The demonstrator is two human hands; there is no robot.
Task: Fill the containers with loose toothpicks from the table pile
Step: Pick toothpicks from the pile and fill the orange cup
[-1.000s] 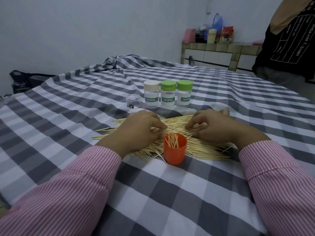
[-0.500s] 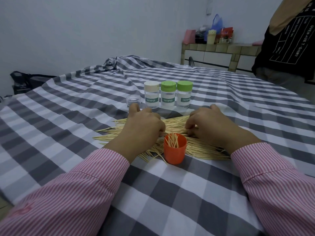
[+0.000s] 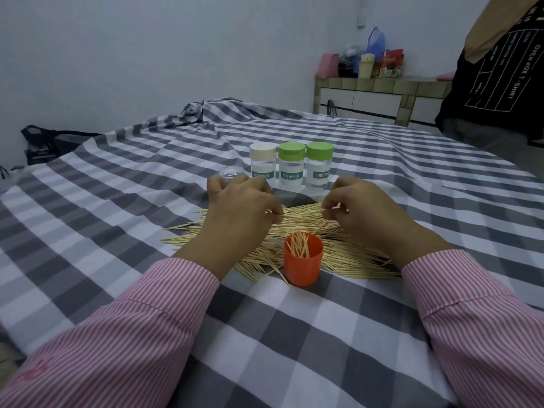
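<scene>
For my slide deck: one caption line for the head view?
Both hands, left hand and right hand, pinch toothpicks above the pile, behind an orange cup.

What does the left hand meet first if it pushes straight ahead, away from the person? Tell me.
Probably the small clear container just beyond the left hand; the cream-lidded toothpick jar stands beside it. Depth is unclear.

cup (image 3: 302, 265) before pile (image 3: 338, 248), jars (image 3: 290, 166) behind
</scene>
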